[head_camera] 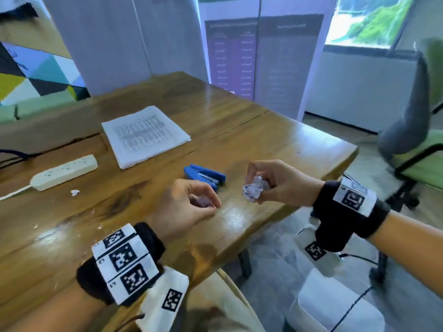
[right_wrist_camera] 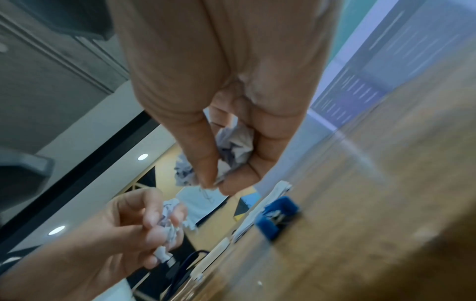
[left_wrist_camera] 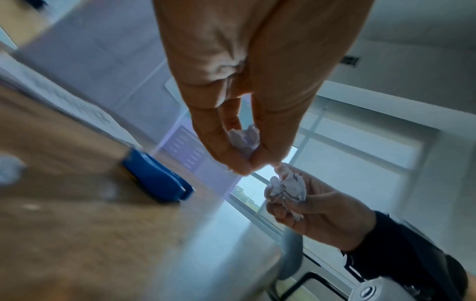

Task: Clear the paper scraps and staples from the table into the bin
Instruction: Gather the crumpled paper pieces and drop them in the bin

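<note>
My right hand [head_camera: 262, 185] grips a crumpled ball of white paper [head_camera: 253, 190] just above the table's right front corner; the same ball shows in the right wrist view [right_wrist_camera: 235, 146]. My left hand [head_camera: 203, 200] hovers over the wooden table [head_camera: 119, 212] and pinches a smaller paper scrap [left_wrist_camera: 243, 138] between thumb and fingers. One small white scrap [head_camera: 75, 192] lies on the table at the left, near the power strip. A white bin [head_camera: 335, 305] stands on the floor below the table's right edge.
A blue stapler [head_camera: 205, 177] lies just beyond both hands. A stack of printed sheets [head_camera: 145, 135] and a white power strip [head_camera: 64, 171] sit further left. A green and grey office chair [head_camera: 412, 144] stands to the right.
</note>
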### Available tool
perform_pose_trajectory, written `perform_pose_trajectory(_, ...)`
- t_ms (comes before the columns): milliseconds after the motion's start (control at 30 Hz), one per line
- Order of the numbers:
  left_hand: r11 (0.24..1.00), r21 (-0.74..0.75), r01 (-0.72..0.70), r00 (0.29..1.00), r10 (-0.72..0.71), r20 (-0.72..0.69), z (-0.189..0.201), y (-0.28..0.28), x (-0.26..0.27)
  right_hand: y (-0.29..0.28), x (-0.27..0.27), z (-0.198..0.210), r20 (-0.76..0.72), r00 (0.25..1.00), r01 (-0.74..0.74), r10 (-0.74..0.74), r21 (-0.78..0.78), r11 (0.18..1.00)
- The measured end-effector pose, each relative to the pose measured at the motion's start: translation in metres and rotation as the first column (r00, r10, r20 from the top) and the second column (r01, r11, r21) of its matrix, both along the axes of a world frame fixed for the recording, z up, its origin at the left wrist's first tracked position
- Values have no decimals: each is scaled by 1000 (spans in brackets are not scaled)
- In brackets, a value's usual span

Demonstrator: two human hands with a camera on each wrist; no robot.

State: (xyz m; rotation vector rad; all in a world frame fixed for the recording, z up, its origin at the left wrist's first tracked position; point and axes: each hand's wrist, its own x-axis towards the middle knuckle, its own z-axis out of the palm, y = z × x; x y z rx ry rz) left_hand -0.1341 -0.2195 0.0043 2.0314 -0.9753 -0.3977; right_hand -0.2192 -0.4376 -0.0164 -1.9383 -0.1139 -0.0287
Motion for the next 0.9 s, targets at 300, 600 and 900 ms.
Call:
perform_pose_trajectory(300, 940, 16, 341, 927, -334, -169, -62, -116, -70, -84, -123, -85, -243, 922, 332, -301, 97, 938)
perform_pose_trajectory(600, 829, 225, 512, 849, -448, -279, -156, -192, -137, -121, -198, -229, -599, 517, 750, -612, -29, 661)
perform_pose_trajectory(900, 829, 354, 433, 832, -216, -511, -237, -238, -142, -120, -239, -355, -831, 58, 941, -553, -140, 309)
